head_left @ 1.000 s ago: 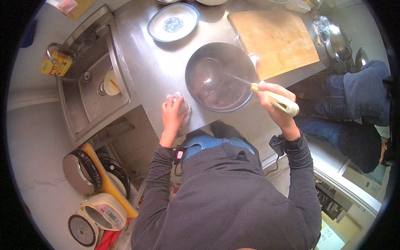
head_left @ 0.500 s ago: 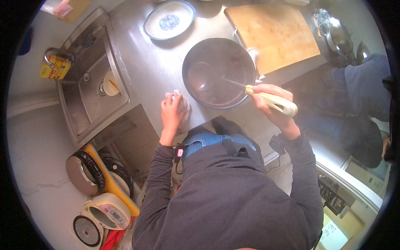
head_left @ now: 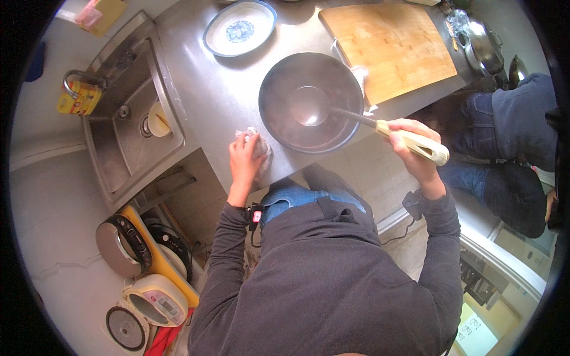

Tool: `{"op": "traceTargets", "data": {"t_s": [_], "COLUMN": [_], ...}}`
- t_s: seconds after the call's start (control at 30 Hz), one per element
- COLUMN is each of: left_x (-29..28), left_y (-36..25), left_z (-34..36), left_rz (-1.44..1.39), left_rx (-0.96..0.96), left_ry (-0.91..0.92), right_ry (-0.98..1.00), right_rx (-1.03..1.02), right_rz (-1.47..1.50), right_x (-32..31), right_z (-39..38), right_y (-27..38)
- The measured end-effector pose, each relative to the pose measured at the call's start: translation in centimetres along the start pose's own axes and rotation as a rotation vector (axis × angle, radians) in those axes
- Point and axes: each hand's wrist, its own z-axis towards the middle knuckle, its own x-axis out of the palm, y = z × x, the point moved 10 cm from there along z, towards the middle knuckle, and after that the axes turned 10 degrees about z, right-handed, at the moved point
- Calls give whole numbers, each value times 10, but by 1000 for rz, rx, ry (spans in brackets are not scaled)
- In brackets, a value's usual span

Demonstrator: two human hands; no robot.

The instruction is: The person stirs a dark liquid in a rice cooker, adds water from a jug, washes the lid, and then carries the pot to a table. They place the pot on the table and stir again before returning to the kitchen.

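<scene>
My right hand [head_left: 411, 144] is closed round the cream handle of a ladle [head_left: 354, 116]. Its round metal bowl lies inside a deep dark pot [head_left: 278, 127], near the middle. Haze hangs over the pot, and I cannot tell what is in it. Left of the pot, my left hand [head_left: 243, 161] rests on the steel counter [head_left: 205, 110] near its front edge, fingers curled over a crumpled pale cloth [head_left: 265, 156]. A folded cloth [head_left: 360, 76] sits against the pot's right side.
A wooden cutting board [head_left: 389, 50] lies beyond the pot, and a blue-rimmed dish [head_left: 240, 28] at the back. A sink [head_left: 132, 155] with a bowl [head_left: 158, 120] is on the left. Another person [head_left: 522, 127] stands at the right, near a metal pot [head_left: 484, 50]. Below the sink sits a rice cooker [head_left: 157, 299].
My right hand has moved right and slightly down with the ladle, drawing its bowl up into clear view in the pot. Haze has thinned. The left hand stays on the cloth.
</scene>
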Motion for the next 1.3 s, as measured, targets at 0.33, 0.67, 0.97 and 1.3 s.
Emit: {"op": "traceTargets", "data": {"t_s": [0.33,0.67,0.97,1.3], "left_x": [-2,-1,-2,0], "left_y": [-3,-1,-1,3], "left_z": [1,0,1,-4], "left_rz": [-1,-1,7,-2], "left_rx": [5,-9,-20,2], "left_ry": [7,-6,1,-33], "right_ry": [27,99,89,100], "right_rx": [-52,-180,-154,-64], "right_rz": [-115,-146,-125,4], "right_x": [-3,19,26,33], "right_z": [-8,-5,-3,-2], "right_y": [9,26,24,11]}}
